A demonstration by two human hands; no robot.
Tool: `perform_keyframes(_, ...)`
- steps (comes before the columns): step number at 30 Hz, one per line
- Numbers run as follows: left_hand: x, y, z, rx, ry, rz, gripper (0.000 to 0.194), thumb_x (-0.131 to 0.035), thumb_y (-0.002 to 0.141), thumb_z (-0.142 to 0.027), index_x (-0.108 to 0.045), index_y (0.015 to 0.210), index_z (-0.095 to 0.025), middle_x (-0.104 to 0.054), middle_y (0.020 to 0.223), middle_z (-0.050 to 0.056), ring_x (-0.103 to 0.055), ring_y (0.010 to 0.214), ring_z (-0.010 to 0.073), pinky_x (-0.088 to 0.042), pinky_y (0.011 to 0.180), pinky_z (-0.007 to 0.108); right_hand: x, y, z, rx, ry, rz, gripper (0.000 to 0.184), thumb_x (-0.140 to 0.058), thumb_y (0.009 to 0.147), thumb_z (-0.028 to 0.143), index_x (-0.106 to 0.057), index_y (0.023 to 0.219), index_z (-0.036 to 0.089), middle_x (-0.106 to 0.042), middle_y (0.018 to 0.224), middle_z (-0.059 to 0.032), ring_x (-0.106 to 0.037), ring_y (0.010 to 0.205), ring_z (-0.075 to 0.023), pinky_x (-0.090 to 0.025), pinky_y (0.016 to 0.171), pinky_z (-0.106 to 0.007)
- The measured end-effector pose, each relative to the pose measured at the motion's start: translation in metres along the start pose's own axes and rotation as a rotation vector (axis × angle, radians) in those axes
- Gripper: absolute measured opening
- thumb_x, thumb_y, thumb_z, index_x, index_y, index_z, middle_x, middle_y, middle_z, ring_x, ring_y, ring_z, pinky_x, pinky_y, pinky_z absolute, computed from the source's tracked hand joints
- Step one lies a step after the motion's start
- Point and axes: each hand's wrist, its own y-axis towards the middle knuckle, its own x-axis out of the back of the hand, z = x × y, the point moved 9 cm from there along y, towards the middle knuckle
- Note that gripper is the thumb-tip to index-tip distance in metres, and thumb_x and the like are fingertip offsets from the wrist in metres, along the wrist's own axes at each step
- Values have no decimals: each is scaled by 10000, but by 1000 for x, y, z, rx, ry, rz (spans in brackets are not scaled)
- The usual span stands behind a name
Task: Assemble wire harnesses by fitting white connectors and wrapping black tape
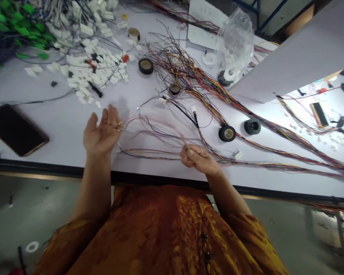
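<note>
Palm up, my left hand [101,131] is over the table near its front edge, fingers apart and slightly curled. Thin wire ends with small metal tips lie by its fingertips; it does not grip them. My right hand [199,157] is closed in a pinch on thin wires [172,128], which run leftward from its fingers and look blurred. Just below these, a bundle of yellow, red and dark wires [151,153] lies on the table and passes under my right hand. A small white connector [194,109] on a dark sleeved cable sits above the right hand.
Black tape rolls [227,133] lie around a long wire harness [246,110] stretching to the right. White connectors [100,67] are heaped at the upper left, near green ones [23,23]. A phone [15,130] lies left. A grey panel [298,49] stands at the right.
</note>
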Motion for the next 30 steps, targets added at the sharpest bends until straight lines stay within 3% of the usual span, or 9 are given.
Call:
perform_keyframes(3, 0, -9, 19, 157, -231, 37, 463, -359, 968, -619, -642, 1022, -256, -611, 1414, 32, -549, 1322, 246, -535, 995, 426, 22, -6, 7, 41, 21, -173, 344, -417, 1016, 495, -525, 853, 213, -284, 585, 77, -237, 484, -86, -236, 474, -233)
perform_keyframes(8, -116, -88, 25, 299, -162, 729, 603, -887, 630, -453, -704, 1149, -208, -672, 1298, 161, -623, 1225, 339, -530, 974, 427, -21, 21, -26, -174, -653, -4, 279, -386, 1020, 367, -600, 974, 194, -597, 802, -37, -511, 675, -144, -382, 622, -271)
perform_keyframes(11, -144, -104, 27, 292, -236, 630, 365, -715, 841, -511, -749, 1023, -196, -680, 1300, 137, -621, 1233, 272, -476, 1048, 381, -37, 31, -41, -248, -830, 48, 280, -393, 1006, 314, -613, 1074, 155, -674, 992, -130, -581, 755, -208, -395, 643, -314)
perform_keyframes(14, -142, -102, 32, 328, -419, 436, 372, -632, 898, -546, -746, 936, -195, -733, 1184, 120, -654, 1184, 262, -496, 1020, 397, -24, 30, -29, -162, -781, 45, 248, -451, 1002, 334, -642, 1027, 178, -696, 990, -101, -623, 823, -206, -446, 721, -312)
perform_keyframes(18, -137, -94, 19, 306, -585, 369, 313, -687, 890, -467, -719, 1084, -223, -703, 692, 17, -713, 1068, 219, -478, 1066, 394, 74, 24, 10, 21, -874, -472, 201, -498, 980, 334, -644, 940, 202, -660, 942, -67, -602, 890, -190, -471, 855, -324)
perform_keyframes(20, -148, -92, 10, 350, -624, 458, 343, -672, 911, -437, -696, 1171, -215, -539, 488, -51, -737, 816, 174, -533, 994, 373, 122, 22, 8, -65, -1069, -711, 134, -596, 901, 312, -638, 944, 192, -633, 992, -100, -573, 946, -236, -458, 891, -381)
perform_keyframes(22, -164, -87, 2, 405, -628, 558, 359, -672, 913, -409, -690, 1193, -185, -413, 413, -95, -621, 513, 114, -595, 802, 323, 149, 28, -6, -158, -1158, -774, 92, -628, 835, 256, -624, 895, 186, -615, 985, -109, -554, 943, -250, -446, 887, -396)
perform_keyframes(26, -185, -58, 8, 497, -521, 492, 227, -663, 912, -319, -715, 1040, -138, -576, 543, -56, -395, 343, 30, -502, 484, 217, 160, 31, -18, -24, -938, -876, 89, -529, 845, 234, -517, 761, 208, -548, 819, -28, -513, 783, -170, -438, 776, -301)
perform_keyframes(30, -200, -26, 24, 593, -412, 304, 167, -635, 913, -250, -674, 1022, -130, -726, 1076, 104, -676, 611, 93, -484, 473, 199, 162, 15, -23, 60, -587, -984, 175, -510, 884, 372, -507, 810, 213, -528, 750, 23, -505, 698, -129, -434, 707, -257)
